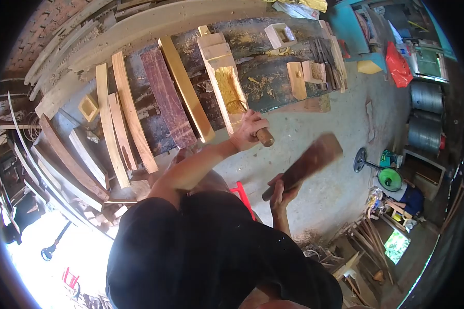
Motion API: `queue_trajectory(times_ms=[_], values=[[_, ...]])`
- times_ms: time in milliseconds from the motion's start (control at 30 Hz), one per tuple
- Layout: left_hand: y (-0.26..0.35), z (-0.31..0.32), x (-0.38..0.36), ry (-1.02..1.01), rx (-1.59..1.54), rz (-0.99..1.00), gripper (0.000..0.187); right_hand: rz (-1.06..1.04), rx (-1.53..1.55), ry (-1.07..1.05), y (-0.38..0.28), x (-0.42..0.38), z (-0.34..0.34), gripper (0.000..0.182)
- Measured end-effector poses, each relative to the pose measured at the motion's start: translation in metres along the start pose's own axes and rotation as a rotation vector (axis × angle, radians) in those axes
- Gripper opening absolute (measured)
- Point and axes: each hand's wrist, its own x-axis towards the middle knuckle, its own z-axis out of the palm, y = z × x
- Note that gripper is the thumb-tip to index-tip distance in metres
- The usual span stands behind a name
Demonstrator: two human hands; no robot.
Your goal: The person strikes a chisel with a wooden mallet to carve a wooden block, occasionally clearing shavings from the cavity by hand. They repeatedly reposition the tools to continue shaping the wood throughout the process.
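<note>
My left hand (248, 131) is closed around the brown wooden handle of a chisel (265, 137), which is set against the near end of a pale wooden plank (226, 77) with a rough yellowish cut in it. My right hand (282, 189) grips the handle of a dark, flat wooden mallet (310, 161). The mallet is raised to the right of the chisel and does not touch it. The chisel's blade is hidden behind my left hand.
Several planks lie side by side on a dark workbench (273, 77): a yellow one (186, 87), a reddish one (167, 98) and pale ones (131, 110). Small wooden boxes (280, 35) sit at the back. A concrete floor (340, 129), metal drums (426, 113) and a red stool (242, 193) lie around.
</note>
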Motion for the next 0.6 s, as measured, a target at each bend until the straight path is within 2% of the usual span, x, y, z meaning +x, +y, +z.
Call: queue_trajectory(times_ms=[67, 100, 133, 200, 233, 300, 333, 400, 433, 467, 567, 600], values=[[0.000, 0.001, 0.005, -0.042, -0.021, -0.043, 0.031, -0.231, 0.100, -0.117, 0.029, -0.009, -0.006, 0.030], [0.001, 0.002, 0.007, -0.048, -0.027, -0.042, 0.031, -0.162, -0.078, -0.209, 0.030, -0.008, -0.002, 0.036], [0.002, 0.005, 0.011, -0.044, -0.006, -0.107, 0.031, 0.168, -0.177, -0.177, 0.029, -0.010, 0.001, 0.038], [0.006, 0.008, 0.016, -0.032, 0.012, -0.167, 0.031, 0.296, -0.142, -0.114, 0.019, -0.008, 0.000, 0.030], [0.005, 0.006, 0.017, -0.024, 0.009, -0.146, 0.031, 0.289, -0.144, -0.118, 0.015, -0.005, -0.002, 0.030], [0.005, 0.005, 0.014, -0.033, 0.000, -0.123, 0.030, 0.118, 0.008, -0.060, 0.010, -0.010, -0.008, 0.038], [0.003, 0.007, 0.015, -0.033, 0.019, -0.114, 0.030, 0.119, 0.008, -0.052, 0.018, -0.013, -0.011, 0.038], [0.000, 0.010, 0.018, -0.037, 0.035, -0.100, 0.030, -0.023, 0.072, -0.117, 0.042, -0.017, -0.012, 0.035], [0.001, 0.013, 0.019, -0.028, 0.063, -0.124, 0.030, 0.076, -0.092, -0.139, 0.028, -0.011, 0.003, 0.029], [0.001, 0.015, 0.021, -0.017, 0.091, -0.148, 0.030, 0.293, -0.052, -0.103, 0.012, -0.005, 0.018, 0.027], [-0.004, 0.016, 0.025, -0.081, 0.103, -0.149, 0.024, 0.363, -0.109, -0.071, 0.006, -0.001, 0.012, 0.028], [-0.005, 0.015, 0.027, -0.088, 0.099, -0.154, 0.024, 0.260, -0.025, -0.040, -0.005, -0.004, 0.011, 0.029]])
